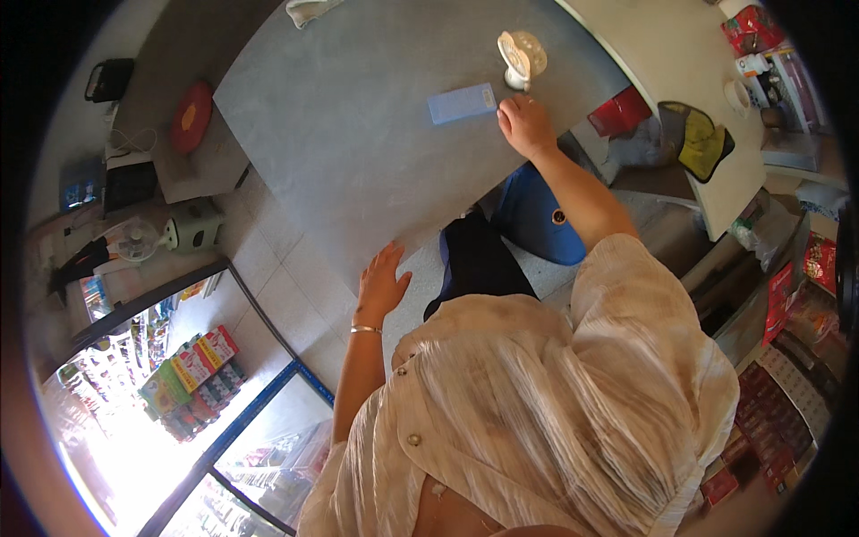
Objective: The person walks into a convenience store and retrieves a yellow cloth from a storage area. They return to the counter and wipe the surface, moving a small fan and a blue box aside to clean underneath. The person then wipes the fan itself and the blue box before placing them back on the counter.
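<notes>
A grey tabletop (322, 134) spreads out before me. Near its right side stands a small cream-white desk fan (522, 57) with a round, scalloped head. A flat light-blue box (460, 104) bearing a printed code lies just left of it. My right hand (528, 126) is at the table with curled fingers, close to the fan's base and the box's right end. Whether those fingers touch or grip anything is hidden. My left hand (382, 280), with a bracelet at the wrist, is at the table's near edge. Its thumb stands apart from the fingers, and it holds nothing.
A blue stool (537, 215) stands under the table's right edge. Further right are a red box (621, 111) and a black-and-yellow pouch (701, 142). A framed glass display case (268, 376) fills the lower left. A white cloth (310, 11) lies at the far edge.
</notes>
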Action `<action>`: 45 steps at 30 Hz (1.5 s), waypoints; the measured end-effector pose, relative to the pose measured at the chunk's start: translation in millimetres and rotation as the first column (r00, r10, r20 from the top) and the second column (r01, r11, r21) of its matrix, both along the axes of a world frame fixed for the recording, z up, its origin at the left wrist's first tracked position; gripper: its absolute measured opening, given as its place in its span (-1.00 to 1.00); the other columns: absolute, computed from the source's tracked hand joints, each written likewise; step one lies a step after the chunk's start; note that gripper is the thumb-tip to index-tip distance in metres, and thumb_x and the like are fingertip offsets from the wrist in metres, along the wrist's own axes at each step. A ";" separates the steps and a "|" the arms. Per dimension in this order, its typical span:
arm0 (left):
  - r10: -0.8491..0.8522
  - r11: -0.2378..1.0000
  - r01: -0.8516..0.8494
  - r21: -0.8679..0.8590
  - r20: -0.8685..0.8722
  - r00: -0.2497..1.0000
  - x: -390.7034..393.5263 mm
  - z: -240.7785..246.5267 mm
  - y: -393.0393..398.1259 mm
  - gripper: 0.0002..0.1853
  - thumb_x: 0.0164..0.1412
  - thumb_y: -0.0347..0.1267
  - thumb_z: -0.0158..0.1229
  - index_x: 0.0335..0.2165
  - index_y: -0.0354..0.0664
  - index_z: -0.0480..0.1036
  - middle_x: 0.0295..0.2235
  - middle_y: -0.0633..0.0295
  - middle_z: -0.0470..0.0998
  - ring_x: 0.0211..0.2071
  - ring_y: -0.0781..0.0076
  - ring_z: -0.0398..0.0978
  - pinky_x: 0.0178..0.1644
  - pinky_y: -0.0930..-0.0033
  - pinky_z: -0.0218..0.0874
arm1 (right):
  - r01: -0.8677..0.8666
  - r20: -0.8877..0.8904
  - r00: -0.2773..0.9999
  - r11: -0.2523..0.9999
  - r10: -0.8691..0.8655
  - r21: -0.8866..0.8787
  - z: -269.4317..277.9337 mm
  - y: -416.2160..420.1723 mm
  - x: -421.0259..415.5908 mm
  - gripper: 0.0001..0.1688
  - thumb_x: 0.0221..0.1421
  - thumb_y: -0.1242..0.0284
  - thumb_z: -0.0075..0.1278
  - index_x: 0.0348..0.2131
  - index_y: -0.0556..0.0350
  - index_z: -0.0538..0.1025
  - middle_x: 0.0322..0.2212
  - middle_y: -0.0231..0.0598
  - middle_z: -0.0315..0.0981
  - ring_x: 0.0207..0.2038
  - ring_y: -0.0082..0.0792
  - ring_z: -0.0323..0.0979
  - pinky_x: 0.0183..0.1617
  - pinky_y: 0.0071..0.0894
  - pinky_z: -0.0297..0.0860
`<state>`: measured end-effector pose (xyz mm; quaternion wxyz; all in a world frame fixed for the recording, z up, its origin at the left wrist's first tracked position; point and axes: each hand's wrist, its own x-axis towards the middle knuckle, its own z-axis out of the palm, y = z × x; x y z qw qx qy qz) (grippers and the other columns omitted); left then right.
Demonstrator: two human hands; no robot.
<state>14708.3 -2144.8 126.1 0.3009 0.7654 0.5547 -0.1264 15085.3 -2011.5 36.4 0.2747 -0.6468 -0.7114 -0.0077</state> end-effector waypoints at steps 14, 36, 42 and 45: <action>0.351 0.635 -0.579 0.512 0.477 0.806 14.0 -67.1 44.3 -0.93 -0.03 -0.43 0.18 -0.52 -0.14 0.43 -0.47 0.21 0.43 -0.50 0.23 0.44 -0.47 0.29 0.29 | -0.495 -0.118 0.869 0.834 0.481 -0.244 8.8 22.9 35.5 -0.84 -0.04 0.39 0.01 -0.45 0.04 0.37 -0.45 -0.18 0.30 -0.36 -0.08 0.28 -0.27 -0.12 0.23; -0.857 0.495 0.079 0.865 0.472 0.207 384.2 -10.2 139.4 -0.70 -0.09 -0.43 0.24 -0.29 -0.25 0.44 -0.26 0.10 0.47 -0.26 0.17 0.42 -0.19 0.21 0.22 | -0.106 0.072 0.992 0.990 0.099 0.097 102.0 -108.6 249.6 -0.71 -0.02 0.33 0.02 -0.27 0.08 0.45 -0.23 -0.10 0.39 -0.20 -0.03 0.36 -0.15 -0.13 0.30; -0.871 0.489 0.394 0.778 0.454 0.186 458.4 -53.7 127.0 -0.72 -0.06 -0.44 0.21 -0.28 -0.20 0.45 -0.26 0.15 0.49 -0.21 0.17 0.42 -0.11 0.22 0.22 | 0.327 0.432 0.882 0.907 -0.191 -0.267 59.4 -155.4 343.0 -0.32 0.15 0.06 -0.20 0.19 -0.19 0.13 0.23 -0.14 -0.09 0.25 0.02 -0.10 0.23 0.09 -0.08; -0.870 0.490 0.522 0.698 0.425 0.248 446.4 -81.1 128.6 -0.75 -0.05 -0.43 0.20 -0.30 -0.18 0.46 -0.27 0.17 0.49 -0.22 0.18 0.42 -0.12 0.21 0.23 | 0.286 0.389 0.906 0.921 -0.170 -0.265 54.0 -104.9 367.1 -0.29 0.15 0.00 -0.24 0.21 -0.26 0.08 0.24 -0.14 -0.12 0.27 0.01 -0.15 0.25 0.15 -0.16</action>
